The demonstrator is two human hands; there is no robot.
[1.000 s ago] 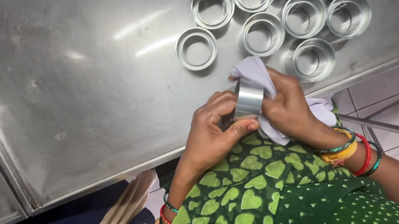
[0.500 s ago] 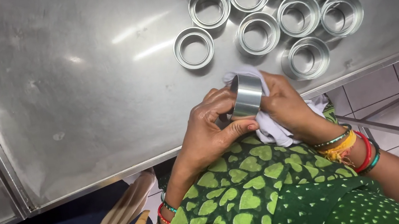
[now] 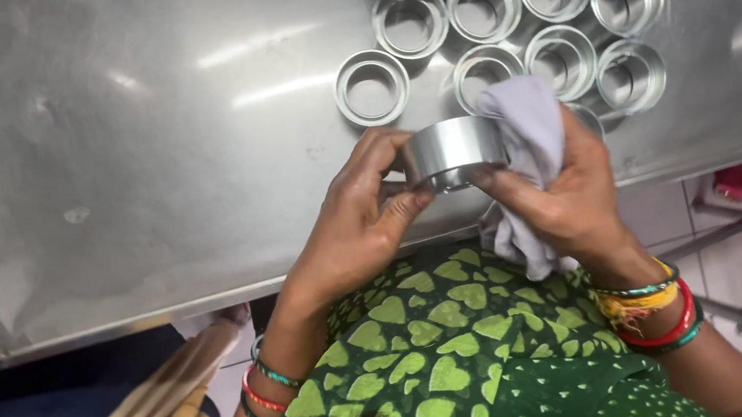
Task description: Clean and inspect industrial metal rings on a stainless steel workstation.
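While wiping, left hand (image 3: 350,232) gripping steel ring (image 3: 453,150), right hand (image 3: 560,198) clutching grey cloth (image 3: 529,129) against it. Probably midway: seven more rings (image 3: 478,5) sitting just beyond the hands on the counter (image 3: 135,157), can't tell which are wiped.

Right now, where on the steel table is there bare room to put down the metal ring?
The steel table is bare left of the lone ring, as far as its left rim. The far right is crowded: the cluster of rings stands close together. The left hand and right hand hold the metal ring with a cloth.

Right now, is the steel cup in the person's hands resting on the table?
No: the left hand and right hand, which also grips a pale cloth, hold the steel cup up above the steel table.
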